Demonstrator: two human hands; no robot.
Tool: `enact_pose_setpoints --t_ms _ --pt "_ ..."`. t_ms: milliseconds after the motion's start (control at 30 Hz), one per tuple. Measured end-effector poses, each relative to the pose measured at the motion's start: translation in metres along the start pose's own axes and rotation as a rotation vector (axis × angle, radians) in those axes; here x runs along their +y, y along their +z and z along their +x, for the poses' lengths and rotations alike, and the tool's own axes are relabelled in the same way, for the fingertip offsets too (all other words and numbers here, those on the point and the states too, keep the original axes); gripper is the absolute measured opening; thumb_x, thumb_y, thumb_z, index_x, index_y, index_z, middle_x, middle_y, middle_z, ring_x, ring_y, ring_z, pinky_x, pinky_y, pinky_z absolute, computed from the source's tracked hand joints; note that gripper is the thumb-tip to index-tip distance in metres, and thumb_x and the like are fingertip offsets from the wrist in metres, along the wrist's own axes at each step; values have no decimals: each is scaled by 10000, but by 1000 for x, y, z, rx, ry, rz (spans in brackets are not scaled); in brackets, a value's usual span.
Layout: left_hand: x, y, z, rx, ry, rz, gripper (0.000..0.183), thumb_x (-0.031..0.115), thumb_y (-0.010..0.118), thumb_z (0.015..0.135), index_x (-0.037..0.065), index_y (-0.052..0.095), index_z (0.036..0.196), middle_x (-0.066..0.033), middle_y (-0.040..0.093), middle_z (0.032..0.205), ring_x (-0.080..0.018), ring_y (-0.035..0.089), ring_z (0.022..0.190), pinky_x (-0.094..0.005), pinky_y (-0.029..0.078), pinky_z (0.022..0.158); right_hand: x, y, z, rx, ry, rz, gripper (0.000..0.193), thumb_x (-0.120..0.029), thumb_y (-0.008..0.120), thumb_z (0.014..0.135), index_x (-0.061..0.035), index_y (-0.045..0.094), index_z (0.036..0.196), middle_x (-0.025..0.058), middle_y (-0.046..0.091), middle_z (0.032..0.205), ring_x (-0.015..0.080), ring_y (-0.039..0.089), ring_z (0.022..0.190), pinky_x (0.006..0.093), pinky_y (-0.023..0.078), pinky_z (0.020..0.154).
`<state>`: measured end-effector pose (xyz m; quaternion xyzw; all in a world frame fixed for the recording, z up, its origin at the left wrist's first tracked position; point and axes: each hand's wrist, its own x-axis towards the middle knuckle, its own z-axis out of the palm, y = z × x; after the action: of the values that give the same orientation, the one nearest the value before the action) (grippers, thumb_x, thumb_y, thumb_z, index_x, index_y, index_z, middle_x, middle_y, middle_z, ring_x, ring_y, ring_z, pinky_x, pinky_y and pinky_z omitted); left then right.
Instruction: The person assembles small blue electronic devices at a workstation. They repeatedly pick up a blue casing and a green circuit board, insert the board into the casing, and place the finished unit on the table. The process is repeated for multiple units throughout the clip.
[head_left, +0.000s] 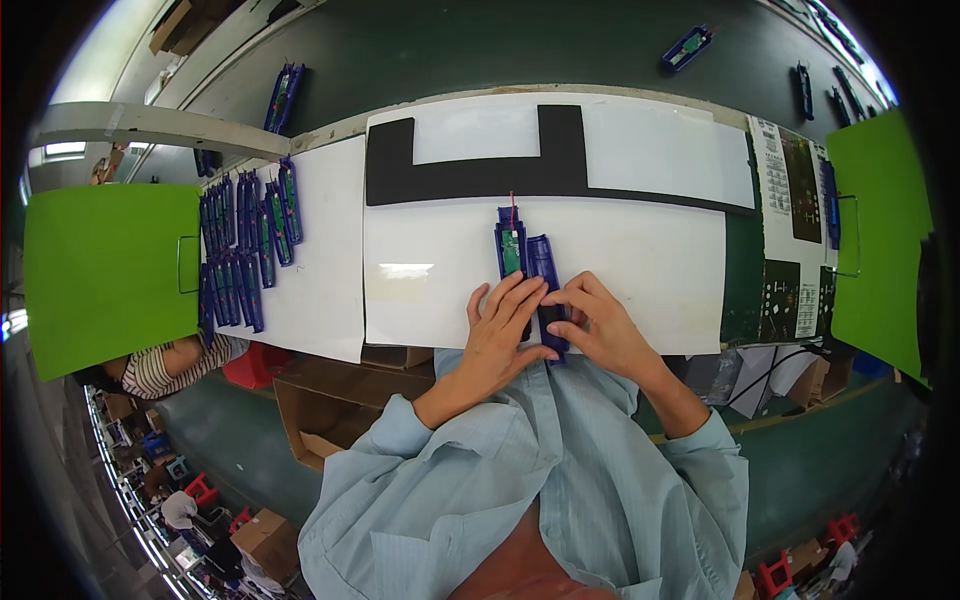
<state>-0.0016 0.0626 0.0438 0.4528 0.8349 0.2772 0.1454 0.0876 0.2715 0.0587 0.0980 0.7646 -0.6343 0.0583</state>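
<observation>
Two long blue plastic casing halves lie side by side on the white work surface in front of me. The left casing half (510, 240) carries a green circuit board (511, 255), and a thin red wire sticks up from its far end. The right casing half (541, 258) looks like a hollow shell with a dark inside. My left hand (495, 325) lies over the near part of the board-bearing half, its fingertips and thumb reaching the other shell. With thumb and fingers bent, my right hand (605, 325) grips the right shell's edge. The fingers hide the near parts of both.
A black cut-out board (475, 180) lies beyond the hands. Several blue casings with boards (240, 215) stand in rows at left. Green panels (115, 275) flank the table. A dark green belt (480, 50) with scattered casings runs behind. A person (165, 370) sits at left.
</observation>
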Motion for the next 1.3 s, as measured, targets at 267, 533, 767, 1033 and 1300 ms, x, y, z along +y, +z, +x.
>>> enact_pose_setpoints --t_ms 267,533,767,1033,1300 --pt "-4 2 3 -26 57 51 983 460 905 707 55 536 1523 -112 494 1582 -368 355 1535 -577 228 1231 20 24 4 248 -76 -89 231 -118 754 931 -82 709 1156 168 552 1105 352 632 932 437 540 818" --pt "-2 0 3 -21 63 -16 991 394 912 715 33 513 1547 -104 455 1619 -354 338 1544 -585 195 1236 21 31 16 293 -158 -142 382 -87 756 931 -72 587 1273 128 565 1090 235 619 865 349 531 766" --pt "-11 -3 -16 179 32 -96 835 266 934 736 91 581 1472 -129 489 1577 -381 400 1480 -506 308 1206 -12 -9 -16 51 218 -49 665 -223 799 947 -18 458 1479 175 612 1117 329 679 777 447 565 736" --pt "-19 4 -25 199 21 -119 494 91 895 764 57 660 1198 -138 629 1398 -352 601 1228 -460 440 1055 11 19 -25 118 -4 -366 658 -105 765 937 0 443 1501 184 591 1130 339 666 827 432 561 725" --pt "-7 -41 34 326 271 -20 275 15 864 761 25 704 984 -135 693 1126 -360 676 1044 -446 556 901 -17 -40 13 41 -27 -72 492 45 658 963 37 521 1436 127 587 1125 167 669 742 311 544 645"
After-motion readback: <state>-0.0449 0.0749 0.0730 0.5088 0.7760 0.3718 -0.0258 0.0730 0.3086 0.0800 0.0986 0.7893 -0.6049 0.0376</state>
